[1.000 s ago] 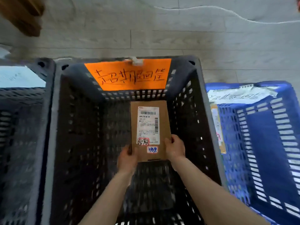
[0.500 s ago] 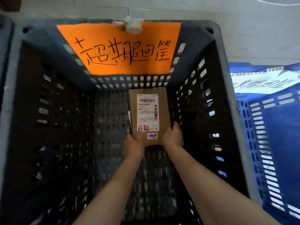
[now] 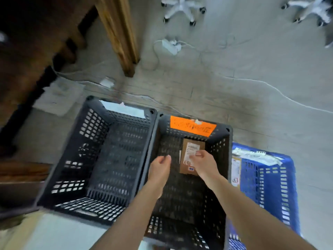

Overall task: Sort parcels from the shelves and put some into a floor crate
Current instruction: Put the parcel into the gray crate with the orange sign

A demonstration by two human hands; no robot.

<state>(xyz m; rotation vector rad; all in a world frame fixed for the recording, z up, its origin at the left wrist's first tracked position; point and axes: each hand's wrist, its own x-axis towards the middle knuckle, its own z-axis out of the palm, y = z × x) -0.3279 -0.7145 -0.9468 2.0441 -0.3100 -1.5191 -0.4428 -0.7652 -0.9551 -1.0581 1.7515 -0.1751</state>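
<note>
Looking down at three perforated plastic crates standing side by side on a pale grey floor (image 3: 243,91). The middle dark grey crate (image 3: 219,147) carries an orange paper label (image 3: 192,126) on its far rim. It holds a flat brown cardboard parcel (image 3: 191,146), lying label-up on the bottom against the far wall, probably so the near half stays free for more.

The left hand (image 3: 160,166) hovers over this crate with a loose, empty grip, fingers gently curled. The right hand (image 3: 204,162) hangs over the parcel's near right corner. Its grip is also slack and seemingly empty, and whether it touches the cardboard cannot be told.

A matching dark grey crate (image 3: 115,159) stands to the left. A blue crate (image 3: 266,177) to the right has a second labelled parcel (image 3: 235,170) upright against its wall. Both forearms reach in over the near rim between tall side walls, so the open way out looks to be straight up.
</note>
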